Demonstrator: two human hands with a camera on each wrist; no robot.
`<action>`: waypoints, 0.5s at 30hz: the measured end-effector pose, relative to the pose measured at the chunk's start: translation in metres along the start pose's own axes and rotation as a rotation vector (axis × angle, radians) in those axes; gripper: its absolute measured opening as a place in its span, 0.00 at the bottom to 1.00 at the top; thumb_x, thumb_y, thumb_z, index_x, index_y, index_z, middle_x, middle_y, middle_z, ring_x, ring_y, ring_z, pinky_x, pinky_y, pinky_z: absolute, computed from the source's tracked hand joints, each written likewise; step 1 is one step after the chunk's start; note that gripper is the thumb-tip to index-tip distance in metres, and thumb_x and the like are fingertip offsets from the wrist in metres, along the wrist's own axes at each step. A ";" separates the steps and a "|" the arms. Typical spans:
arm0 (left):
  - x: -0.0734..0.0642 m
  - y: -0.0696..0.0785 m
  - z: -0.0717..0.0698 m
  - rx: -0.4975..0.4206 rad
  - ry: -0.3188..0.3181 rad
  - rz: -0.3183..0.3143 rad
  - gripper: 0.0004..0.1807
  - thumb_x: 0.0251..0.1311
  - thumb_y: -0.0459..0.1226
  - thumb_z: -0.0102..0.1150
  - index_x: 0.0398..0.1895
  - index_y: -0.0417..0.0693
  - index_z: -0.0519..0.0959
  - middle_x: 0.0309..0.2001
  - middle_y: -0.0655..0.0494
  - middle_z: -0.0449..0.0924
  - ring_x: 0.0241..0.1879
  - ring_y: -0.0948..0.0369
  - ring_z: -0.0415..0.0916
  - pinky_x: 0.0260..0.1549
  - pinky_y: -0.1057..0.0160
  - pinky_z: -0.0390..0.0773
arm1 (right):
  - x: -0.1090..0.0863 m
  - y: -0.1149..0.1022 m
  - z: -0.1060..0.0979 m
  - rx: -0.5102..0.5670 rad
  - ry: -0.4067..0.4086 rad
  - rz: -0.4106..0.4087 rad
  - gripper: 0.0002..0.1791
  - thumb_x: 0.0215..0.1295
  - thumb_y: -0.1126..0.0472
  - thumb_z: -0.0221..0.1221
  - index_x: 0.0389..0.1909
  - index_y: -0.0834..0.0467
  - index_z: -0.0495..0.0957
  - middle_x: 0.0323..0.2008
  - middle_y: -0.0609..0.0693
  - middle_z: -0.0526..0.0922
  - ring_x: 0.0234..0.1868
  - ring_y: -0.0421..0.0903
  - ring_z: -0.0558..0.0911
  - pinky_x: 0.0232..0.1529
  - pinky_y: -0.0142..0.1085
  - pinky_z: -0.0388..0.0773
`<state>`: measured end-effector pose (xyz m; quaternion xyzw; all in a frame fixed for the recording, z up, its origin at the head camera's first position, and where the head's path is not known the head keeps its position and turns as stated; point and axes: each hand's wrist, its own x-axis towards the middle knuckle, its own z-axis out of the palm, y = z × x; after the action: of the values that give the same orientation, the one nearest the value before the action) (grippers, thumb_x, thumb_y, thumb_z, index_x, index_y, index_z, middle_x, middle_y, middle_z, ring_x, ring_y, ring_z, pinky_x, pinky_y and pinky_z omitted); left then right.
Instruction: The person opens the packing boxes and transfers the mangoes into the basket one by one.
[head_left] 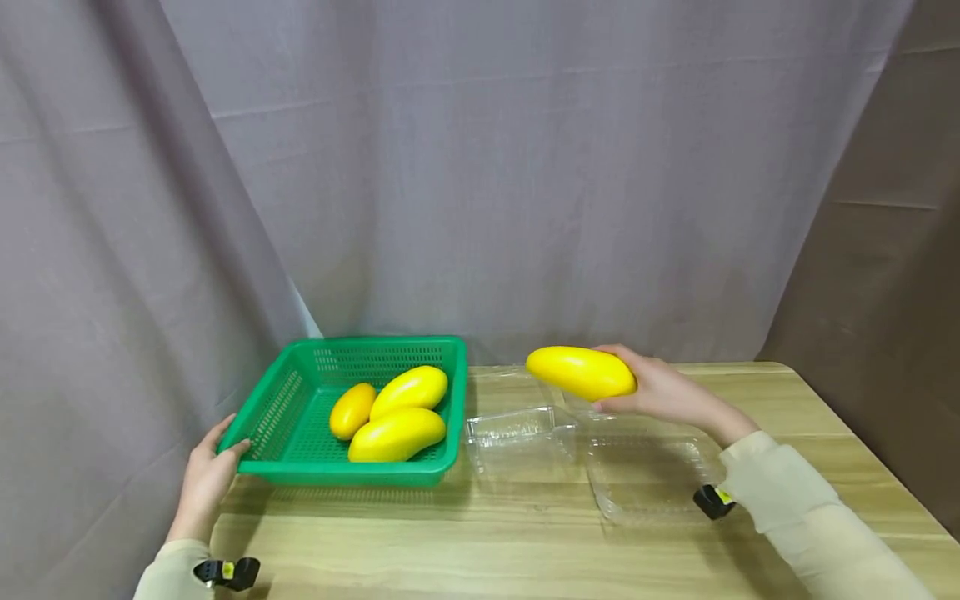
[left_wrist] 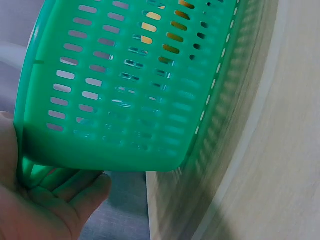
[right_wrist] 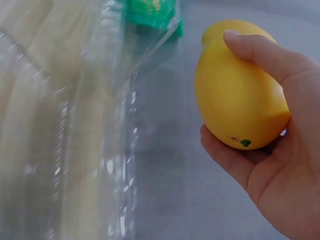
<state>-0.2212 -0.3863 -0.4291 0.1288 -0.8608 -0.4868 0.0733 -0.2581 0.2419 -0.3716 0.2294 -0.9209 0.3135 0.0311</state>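
My right hand (head_left: 652,385) grips a yellow mango (head_left: 581,372), held up above an open clear plastic box (head_left: 517,442). In the right wrist view, the thumb lies over the mango (right_wrist: 237,95) and the fingers curl under it; a small green stem spot shows at its near end. My left hand (head_left: 208,475) holds the left rim of a green perforated basket (head_left: 345,472), thumb on top and fingers outside, as the left wrist view also shows. Inside the basket's right half lie two yellow mangoes (head_left: 397,435) and a smaller orange-yellow one (head_left: 352,411).
The box's clear lid part (head_left: 652,471) lies spread on the wooden table (head_left: 420,542), beneath my right forearm. Grey curtains (head_left: 562,183) hang behind the table and along its left side. A brown cloth (head_left: 892,292) hangs at the right.
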 end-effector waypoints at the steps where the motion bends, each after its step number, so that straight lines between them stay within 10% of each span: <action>1: -0.001 -0.001 0.000 -0.001 0.004 -0.002 0.35 0.75 0.35 0.46 0.81 0.43 0.47 0.75 0.29 0.53 0.69 0.39 0.57 0.68 0.39 0.57 | 0.005 -0.003 0.001 -0.006 -0.005 -0.009 0.47 0.53 0.40 0.74 0.71 0.49 0.64 0.43 0.47 0.82 0.40 0.46 0.79 0.42 0.45 0.74; 15: -0.001 -0.002 0.003 -0.033 0.031 0.000 0.35 0.73 0.34 0.48 0.80 0.40 0.51 0.71 0.29 0.60 0.64 0.42 0.62 0.64 0.43 0.60 | 0.076 -0.066 0.025 0.038 -0.114 -0.136 0.44 0.56 0.45 0.74 0.71 0.46 0.63 0.43 0.45 0.81 0.38 0.46 0.78 0.43 0.44 0.75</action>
<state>-0.2206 -0.3846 -0.4325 0.1352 -0.8514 -0.4989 0.0888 -0.2949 0.1499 -0.3390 0.3092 -0.8975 0.3144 -0.0042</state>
